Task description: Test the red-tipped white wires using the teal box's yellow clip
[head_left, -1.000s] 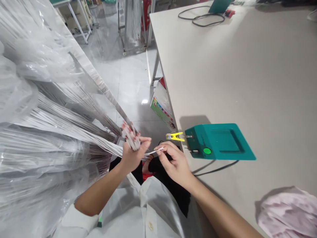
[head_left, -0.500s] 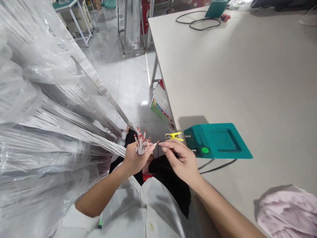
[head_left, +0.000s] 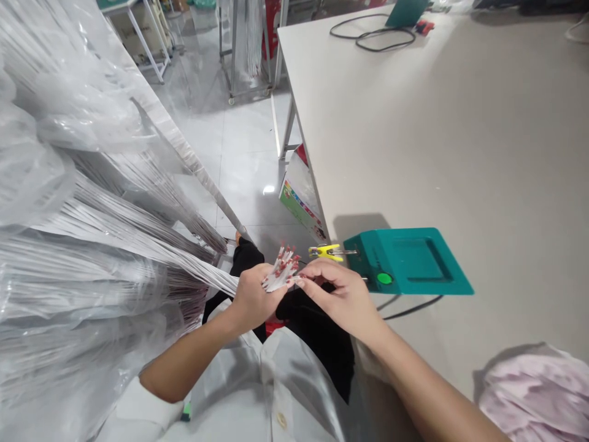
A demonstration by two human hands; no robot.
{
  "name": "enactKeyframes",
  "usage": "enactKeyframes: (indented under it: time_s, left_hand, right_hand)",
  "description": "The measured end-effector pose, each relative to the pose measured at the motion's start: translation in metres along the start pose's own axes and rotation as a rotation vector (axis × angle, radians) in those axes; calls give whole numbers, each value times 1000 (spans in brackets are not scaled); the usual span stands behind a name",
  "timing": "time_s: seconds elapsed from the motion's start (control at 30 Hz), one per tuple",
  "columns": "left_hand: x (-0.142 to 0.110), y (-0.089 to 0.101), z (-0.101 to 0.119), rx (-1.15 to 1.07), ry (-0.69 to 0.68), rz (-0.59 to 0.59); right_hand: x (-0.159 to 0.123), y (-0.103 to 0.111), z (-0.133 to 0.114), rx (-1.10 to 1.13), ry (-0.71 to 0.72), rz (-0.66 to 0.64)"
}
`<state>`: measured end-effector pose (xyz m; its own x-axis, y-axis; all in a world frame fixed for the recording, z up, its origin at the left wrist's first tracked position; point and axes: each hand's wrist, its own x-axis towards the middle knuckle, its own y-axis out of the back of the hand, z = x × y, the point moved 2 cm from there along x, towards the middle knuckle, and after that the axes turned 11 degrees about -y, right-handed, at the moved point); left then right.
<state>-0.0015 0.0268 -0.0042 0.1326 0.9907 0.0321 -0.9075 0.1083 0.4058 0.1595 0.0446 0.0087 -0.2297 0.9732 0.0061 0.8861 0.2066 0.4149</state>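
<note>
My left hand (head_left: 253, 298) is wrapped round a bundle of white cables (head_left: 281, 270), whose reddish ends fan out above the fist. The cables run back to the left from under that hand. At the bundle's right side, my right hand (head_left: 338, 294) pinches the end of one cable (head_left: 297, 278) between thumb and forefinger. Just beyond the right hand, a yellow clip (head_left: 324, 252) is fixed by a metal rod to a teal device (head_left: 416, 261) with a round green button (head_left: 384, 279). The device lies at the table's left edge.
Hanging bundles of white cables in clear plastic (head_left: 101, 245) fill the left side. A pale table (head_left: 437, 135) takes up the right. On it are a pink cloth (head_left: 538, 393) and a looped black cord (head_left: 386, 40). A printed box (head_left: 301, 196) stands under the table edge.
The bundle in my left hand has tipped to the right. My right fingertips have come closer in against it, and my right hand has shifted slightly.
</note>
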Motion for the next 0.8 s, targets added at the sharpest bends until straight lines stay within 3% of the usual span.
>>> enactKeyframes:
  time_s: [0.17, 0.3, 0.43, 0.57, 0.67, 0.8]
  left_hand:
    - [-5, -2, -3, 95, -119, -121]
    - [-6, -1, -3, 47, -91, -197]
    - [-2, 3, -2, -115, 47, -232]
    - [3, 9, 5, -172, 67, -219]
    - [5, 12, 10, -157, 85, -135]
    - [2, 11, 8, -36, 96, -63]
  right_hand:
    - [8, 12, -7, -301, 147, -241]
    - [9, 12, -12, -490, 404, -275]
    - [1, 6, -12, -674, 721, -90]
    - [-11, 3, -5, -801, 974, 191]
    - [-12, 7, 1, -747, 902, 260]
    - [-5, 15, 1, -408, 477, 238]
